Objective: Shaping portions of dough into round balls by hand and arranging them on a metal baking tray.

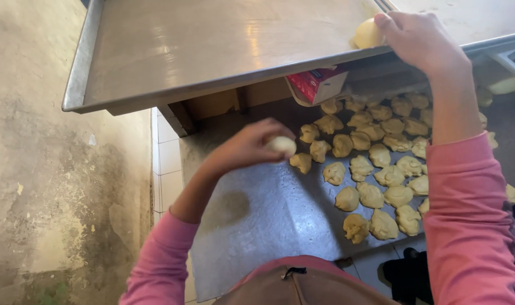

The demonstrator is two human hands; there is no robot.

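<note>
My left hand [249, 148] is closed around a small pale dough ball [283, 145] and hovers over a metal sheet [257, 214]. Several rough dough pieces [370, 164] lie in rows on the right part of that sheet. My right hand [418, 36] reaches up and presses a second dough ball [367, 35] against the near edge of a large raised steel tray [212, 45]. Both arms wear pink sleeves.
A red and white carton [316, 83] sits under the raised tray. White tiles [167, 152] edge the sheet on the left, beside a worn concrete floor [42, 169]. More dough lumps [506, 85] lie at the far right. A brown apron [302, 285] shows at the bottom.
</note>
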